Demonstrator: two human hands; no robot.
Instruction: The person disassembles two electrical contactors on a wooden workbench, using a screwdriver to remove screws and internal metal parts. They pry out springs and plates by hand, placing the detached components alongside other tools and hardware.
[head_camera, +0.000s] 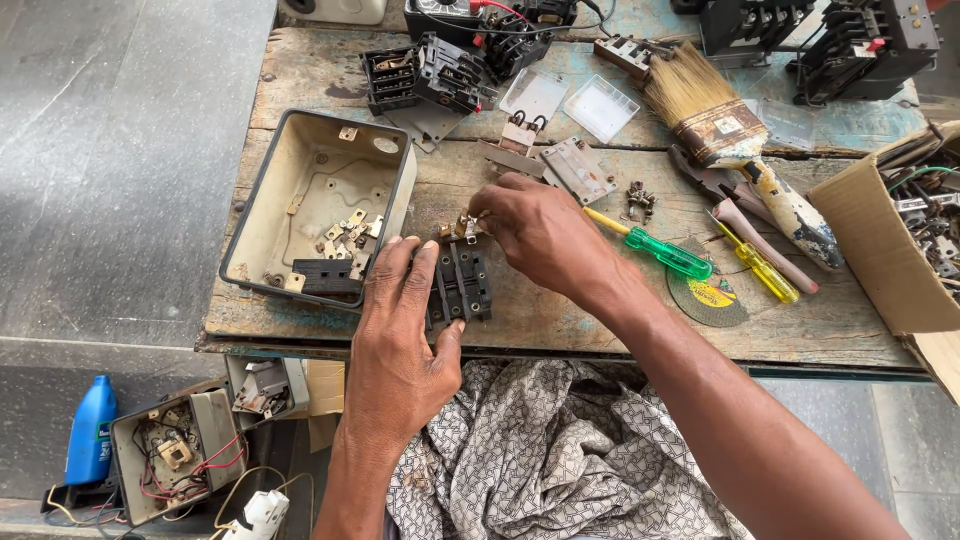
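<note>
Black switch block (462, 283), steadied under left hand (400, 310) fingers; right hand (540, 232) fingertips pinched on small brass contact (465, 226), liable to slip and drop among loose parts.

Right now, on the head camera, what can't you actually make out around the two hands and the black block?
- Black slotted block: its left part is hidden under the left hand.
- Small brass part: mostly covered by the right hand fingertips; its shape is unclear.
- Loose brass pieces in the beige metal box: too small to identify.
- Cardboard box: cut off by the right edge.
</note>
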